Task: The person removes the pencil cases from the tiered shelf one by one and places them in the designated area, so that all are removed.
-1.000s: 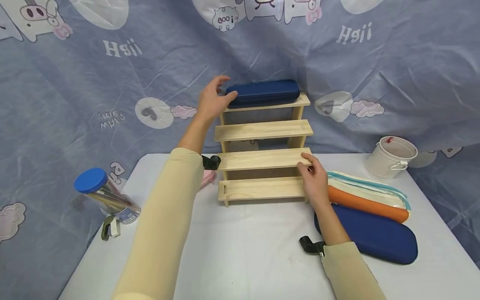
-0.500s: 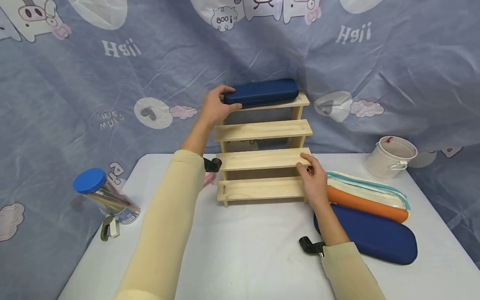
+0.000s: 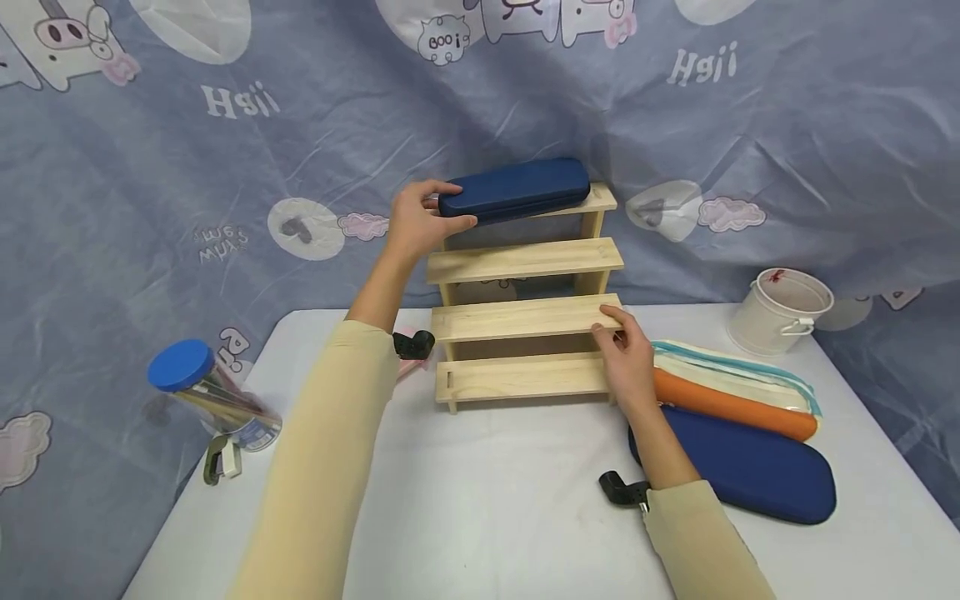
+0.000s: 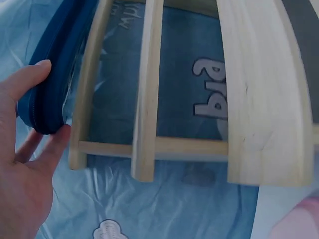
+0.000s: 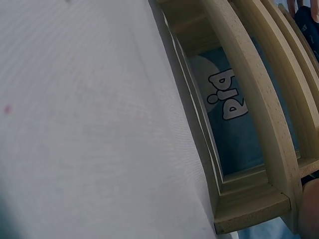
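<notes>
A dark blue zippered pencil case (image 3: 517, 190) lies at a slant over the top board of a four-step wooden rack (image 3: 525, 260). My left hand (image 3: 416, 221) pinches the case's left end, thumb in front and fingers behind. In the left wrist view, this end of the case (image 4: 57, 64) sticks out past the top board between thumb and fingers. My right hand (image 3: 630, 358) grips the right end of the second board from the bottom. Only a sliver of that hand (image 5: 310, 209) shows at the right wrist view's edge.
Right of the rack lie a clear-and-orange pouch (image 3: 738, 400) and a larger blue case (image 3: 738, 467), with a white bucket (image 3: 780, 312) behind. A blue-lidded jar (image 3: 217, 396) and a stapler (image 3: 221, 458) stand left. Something pink (image 3: 411, 367) is partly hidden beside the rack. A patterned curtain hangs behind.
My left hand has closed on the pencil case's left end. The case has shifted left and its left end has come forward and down. The right hand stays on the rack.
</notes>
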`<move>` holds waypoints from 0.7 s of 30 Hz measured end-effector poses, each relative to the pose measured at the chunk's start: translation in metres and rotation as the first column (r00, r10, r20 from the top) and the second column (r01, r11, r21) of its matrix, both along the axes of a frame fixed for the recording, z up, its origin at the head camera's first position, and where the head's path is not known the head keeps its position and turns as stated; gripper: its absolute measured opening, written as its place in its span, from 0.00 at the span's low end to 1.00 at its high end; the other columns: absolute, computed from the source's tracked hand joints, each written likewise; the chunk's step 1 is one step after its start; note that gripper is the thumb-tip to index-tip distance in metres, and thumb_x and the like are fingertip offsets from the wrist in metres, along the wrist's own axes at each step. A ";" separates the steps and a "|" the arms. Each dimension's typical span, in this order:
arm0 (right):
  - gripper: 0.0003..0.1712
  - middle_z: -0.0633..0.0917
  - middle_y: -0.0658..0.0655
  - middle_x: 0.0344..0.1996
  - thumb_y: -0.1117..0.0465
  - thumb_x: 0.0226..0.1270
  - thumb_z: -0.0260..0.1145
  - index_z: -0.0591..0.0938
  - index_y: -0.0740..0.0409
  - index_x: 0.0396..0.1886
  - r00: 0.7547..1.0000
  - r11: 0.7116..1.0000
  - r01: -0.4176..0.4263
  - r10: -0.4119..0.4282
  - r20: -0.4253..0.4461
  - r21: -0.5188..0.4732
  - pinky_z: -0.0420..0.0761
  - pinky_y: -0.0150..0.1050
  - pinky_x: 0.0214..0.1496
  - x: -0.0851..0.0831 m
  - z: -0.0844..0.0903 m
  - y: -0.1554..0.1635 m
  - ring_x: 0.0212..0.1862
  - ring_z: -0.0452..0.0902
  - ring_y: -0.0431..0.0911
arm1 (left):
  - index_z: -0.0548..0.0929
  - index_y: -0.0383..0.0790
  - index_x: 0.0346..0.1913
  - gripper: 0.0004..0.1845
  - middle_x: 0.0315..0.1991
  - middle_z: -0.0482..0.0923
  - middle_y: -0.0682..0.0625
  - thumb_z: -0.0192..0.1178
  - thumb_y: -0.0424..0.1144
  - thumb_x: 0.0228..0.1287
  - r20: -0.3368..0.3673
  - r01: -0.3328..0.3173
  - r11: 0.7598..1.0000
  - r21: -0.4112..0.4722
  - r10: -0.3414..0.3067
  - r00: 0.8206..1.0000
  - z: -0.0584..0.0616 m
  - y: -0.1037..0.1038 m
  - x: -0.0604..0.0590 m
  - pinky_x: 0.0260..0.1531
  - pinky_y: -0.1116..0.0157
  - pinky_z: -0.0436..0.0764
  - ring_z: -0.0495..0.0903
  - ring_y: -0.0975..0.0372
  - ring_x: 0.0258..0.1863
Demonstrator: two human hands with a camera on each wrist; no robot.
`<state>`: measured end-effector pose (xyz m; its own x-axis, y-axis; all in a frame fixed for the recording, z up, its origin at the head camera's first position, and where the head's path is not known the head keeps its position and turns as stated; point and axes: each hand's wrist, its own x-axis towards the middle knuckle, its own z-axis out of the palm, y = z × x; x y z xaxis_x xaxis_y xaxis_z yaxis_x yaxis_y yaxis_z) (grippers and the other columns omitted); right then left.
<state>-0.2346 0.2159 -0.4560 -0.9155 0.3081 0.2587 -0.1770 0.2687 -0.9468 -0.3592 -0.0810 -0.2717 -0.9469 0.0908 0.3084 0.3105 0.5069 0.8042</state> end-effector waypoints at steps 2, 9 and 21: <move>0.25 0.69 0.50 0.66 0.46 0.68 0.63 0.76 0.44 0.62 1.000 1.000 -0.002 0.002 0.001 0.002 0.66 0.41 0.67 0.000 0.002 -0.002 0.67 0.63 0.44 | 0.84 0.57 0.51 0.26 0.62 0.68 0.55 0.78 0.50 0.44 -0.008 -0.002 1.000 0.031 0.003 1.000 -0.004 -0.003 0.003 0.46 0.61 0.78 0.74 0.60 0.51; 0.24 0.69 0.50 0.66 0.47 0.68 0.62 0.76 0.45 0.63 1.000 1.000 0.002 -0.001 -0.010 0.014 0.66 0.43 0.67 0.000 0.004 -0.004 0.67 0.63 0.45 | 0.86 0.58 0.48 0.25 0.60 0.70 0.59 0.79 0.48 0.41 -0.043 0.016 0.989 0.145 -0.009 0.999 -0.012 -0.013 0.011 0.46 0.61 0.79 0.74 0.59 0.51; 0.25 0.71 0.46 0.64 0.43 0.67 0.62 0.76 0.42 0.61 1.000 0.999 0.016 -0.016 0.002 0.038 0.68 0.41 0.65 -0.001 -0.002 -0.002 0.63 0.65 0.42 | 0.85 0.40 0.52 0.26 0.57 0.74 0.50 0.77 0.37 0.46 -0.118 0.146 0.952 0.268 -0.118 0.986 -0.019 -0.016 0.051 0.51 0.65 0.78 0.73 0.56 0.51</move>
<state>-0.2358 0.2144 -0.4585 -0.9113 0.3125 0.2681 -0.1700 0.3075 -0.9362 -0.3082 -0.0971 -0.2905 -0.8956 0.1109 0.4309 0.4449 0.2194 0.8683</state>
